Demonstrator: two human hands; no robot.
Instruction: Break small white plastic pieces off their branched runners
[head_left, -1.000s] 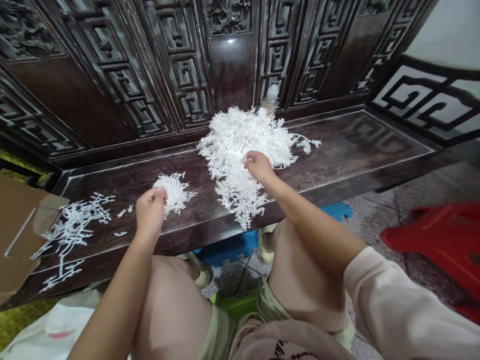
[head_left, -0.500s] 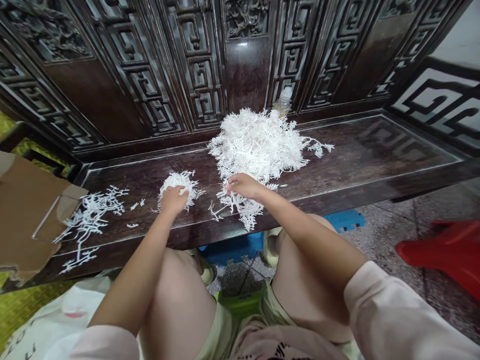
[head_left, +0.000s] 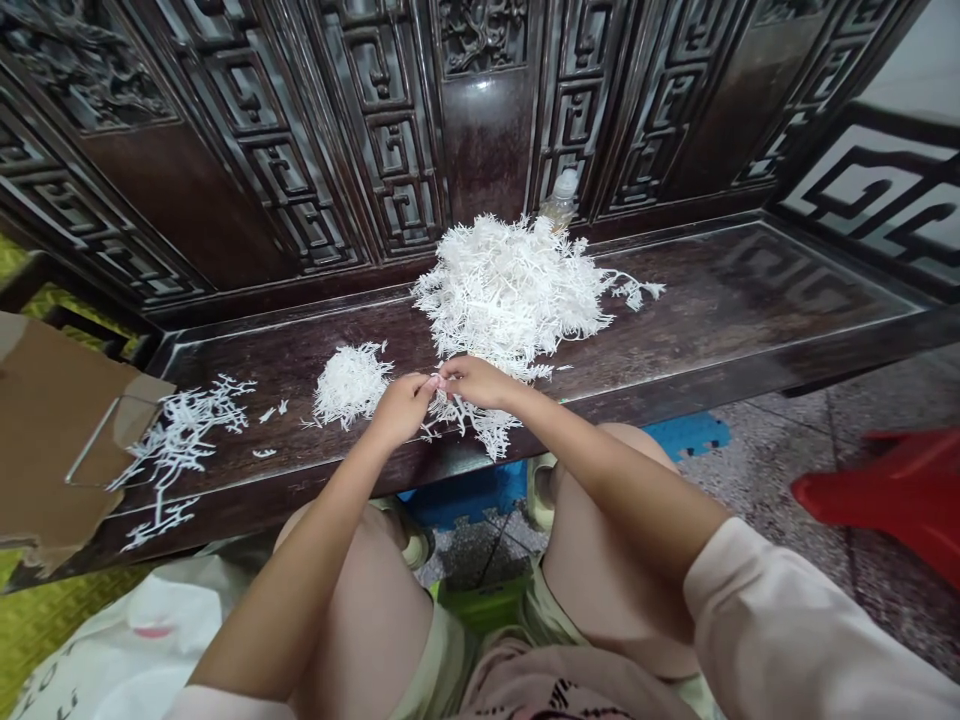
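1. left hand [head_left: 403, 408] and right hand [head_left: 480, 382] are drawn into a tight pinch, tips meeting above the dark wooden tabletop [head_left: 697, 300]; whether a sprig is gripped cannot be told, as it is hidden by the fingers.
2. the loose sprig tangle [head_left: 476, 420] is lying directly below the right hand. snagging is possible if the hands are parted or lifted too fast.
3. the large pile of white branching sprigs [head_left: 510, 290] is sitting just behind the right hand. its thin tips look interlocked, so several pieces could be dragged out by a pull on one, and breakage is possible under a hard tug.
4. the small pile [head_left: 350, 385] is lying just beside the left hand. it could be disturbed or mixed with other sprigs if brushed by the hand.
5. the scattered sprigs [head_left: 184, 430] are lying by the cardboard sheet [head_left: 52, 420]. they could be swept off the tabletop if the sheet is shifted.
6. the plastic bottle [head_left: 562, 200] is standing behind the large pile. toppling is possible if it is caught during a reach across.
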